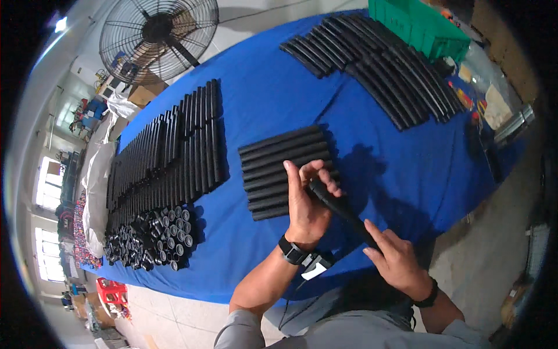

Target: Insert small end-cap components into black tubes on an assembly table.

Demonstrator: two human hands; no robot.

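A black tube (347, 216) slants between my hands, above the near side of the blue-covered table. My left hand (309, 210) is closed around its upper end, fingers curled and thumb pointing up. At the lower end, my right hand (400, 263) grips the same tube between thumb and fingers. Just beyond my left hand lies a row of several black tubes (279, 156) side by side, partly hidden by that hand. Each wrist carries a black band.
Rows of black tubes (200, 145) cover the table's left part, with a heap of black ring-shaped fittings (165, 232) nearer me. More black tubes (401, 81) lie at the far right beside a green crate (418, 29). A large fan (157, 29) stands beyond the blue cloth (261, 75).
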